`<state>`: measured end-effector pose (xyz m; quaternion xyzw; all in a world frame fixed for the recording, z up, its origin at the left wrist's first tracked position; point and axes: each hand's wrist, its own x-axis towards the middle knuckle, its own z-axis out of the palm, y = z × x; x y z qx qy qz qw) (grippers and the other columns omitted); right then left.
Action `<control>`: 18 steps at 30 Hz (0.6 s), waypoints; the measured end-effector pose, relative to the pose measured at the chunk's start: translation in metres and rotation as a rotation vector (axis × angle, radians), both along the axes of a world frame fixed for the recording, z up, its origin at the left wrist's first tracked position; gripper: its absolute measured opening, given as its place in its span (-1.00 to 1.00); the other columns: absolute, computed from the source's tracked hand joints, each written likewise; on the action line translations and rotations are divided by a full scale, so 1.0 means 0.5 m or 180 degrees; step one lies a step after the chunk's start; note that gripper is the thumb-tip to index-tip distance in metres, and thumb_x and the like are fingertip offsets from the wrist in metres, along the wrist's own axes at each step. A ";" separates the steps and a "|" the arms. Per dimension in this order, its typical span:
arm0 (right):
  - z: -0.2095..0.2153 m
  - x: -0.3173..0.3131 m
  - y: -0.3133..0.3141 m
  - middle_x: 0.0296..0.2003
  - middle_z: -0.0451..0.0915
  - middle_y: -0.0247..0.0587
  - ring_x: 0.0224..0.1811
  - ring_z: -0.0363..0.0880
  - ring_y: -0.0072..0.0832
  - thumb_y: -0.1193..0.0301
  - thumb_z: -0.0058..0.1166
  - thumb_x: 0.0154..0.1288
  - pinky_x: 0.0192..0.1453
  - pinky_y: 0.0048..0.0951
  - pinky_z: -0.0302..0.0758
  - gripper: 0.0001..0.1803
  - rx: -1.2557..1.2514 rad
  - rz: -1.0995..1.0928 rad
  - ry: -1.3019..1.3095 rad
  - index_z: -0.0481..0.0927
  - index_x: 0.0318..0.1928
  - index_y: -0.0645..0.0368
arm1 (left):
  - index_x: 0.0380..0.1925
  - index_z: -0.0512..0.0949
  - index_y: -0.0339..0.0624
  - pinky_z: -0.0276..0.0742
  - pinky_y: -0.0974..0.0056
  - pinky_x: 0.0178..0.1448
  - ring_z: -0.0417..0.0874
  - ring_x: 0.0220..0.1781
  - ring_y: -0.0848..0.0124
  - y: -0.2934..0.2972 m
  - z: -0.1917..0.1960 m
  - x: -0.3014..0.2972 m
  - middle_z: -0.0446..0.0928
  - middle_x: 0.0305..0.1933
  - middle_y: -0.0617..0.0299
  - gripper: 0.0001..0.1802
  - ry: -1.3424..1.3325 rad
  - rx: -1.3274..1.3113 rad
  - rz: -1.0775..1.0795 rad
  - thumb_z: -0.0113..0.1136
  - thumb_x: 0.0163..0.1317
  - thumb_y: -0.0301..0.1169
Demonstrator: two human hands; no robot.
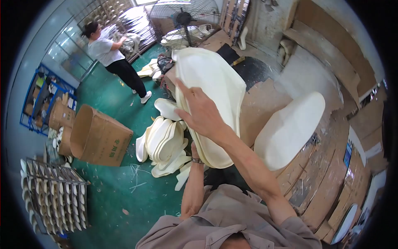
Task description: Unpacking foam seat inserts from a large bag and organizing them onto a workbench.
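A stack of large, cream, sole-shaped foam pads (pixel 215 91) lies in front of me along the left side of the cardboard-covered bench. My right hand (pixel 202 110) rests over the stack's left edge, its index finger stretched out and its thumb apart. Low at the near left edge of the stack is my left hand (pixel 194 150), below a banded wrist. Its fingers are hidden behind the pads, so its grip does not show. Another cream foam pad (pixel 290 130) lies alone on the bench to the right.
Loose foam pieces (pixel 163 141) are heaped on the green floor to the left. Beyond them stand a cardboard box (pixel 101 139) and a rack (pixel 56 199) of curved pieces. A person (pixel 114 54) handles material at the far left. A large fan (pixel 182 20) stands behind the bench.
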<state>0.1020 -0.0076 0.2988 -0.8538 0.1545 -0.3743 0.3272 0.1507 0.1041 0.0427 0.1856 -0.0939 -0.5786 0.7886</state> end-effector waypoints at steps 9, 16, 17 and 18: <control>-0.065 -0.217 0.054 0.37 0.29 0.21 0.40 0.29 0.11 -0.09 0.43 -0.05 0.44 0.04 0.27 0.14 -0.0903 0.0285 0.1964 0.21 0.43 0.28 | 0.39 0.31 -0.17 0.51 -0.01 0.37 0.53 0.32 0.09 -0.038 0.070 -0.001 0.46 0.34 -0.02 -0.15 0.0670 0.0180 -0.0125 0.14 0.31 0.20; -0.046 -0.174 0.012 0.25 0.43 -0.01 0.29 0.43 -0.01 0.06 0.50 -0.29 0.31 -0.05 0.39 0.12 -0.0484 -0.0173 0.1412 0.33 0.37 0.15 | 0.42 0.29 -0.05 0.40 -0.08 0.44 0.45 0.39 0.06 -0.050 0.190 0.008 0.38 0.42 0.04 -0.14 0.1373 0.0522 -0.0868 -0.19 0.37 0.36; -0.030 -0.175 0.009 0.25 0.42 0.00 0.28 0.43 -0.03 0.01 0.49 -0.29 0.30 -0.05 0.39 0.12 -0.0625 -0.0223 0.1508 0.34 0.37 0.12 | 0.43 0.28 -0.01 0.37 -0.09 0.46 0.41 0.42 0.06 -0.057 0.209 0.005 0.35 0.44 0.07 -0.14 0.1507 0.0490 -0.0915 -0.22 0.38 0.37; -0.008 -0.178 0.008 0.25 0.42 0.00 0.28 0.43 -0.03 0.01 0.49 -0.29 0.30 -0.05 0.39 0.12 -0.0558 -0.0439 0.1589 0.34 0.37 0.12 | 0.45 0.26 0.04 0.34 -0.08 0.48 0.37 0.45 0.07 -0.062 0.250 -0.003 0.32 0.47 0.10 -0.16 0.1645 0.0462 -0.0936 -0.23 0.39 0.36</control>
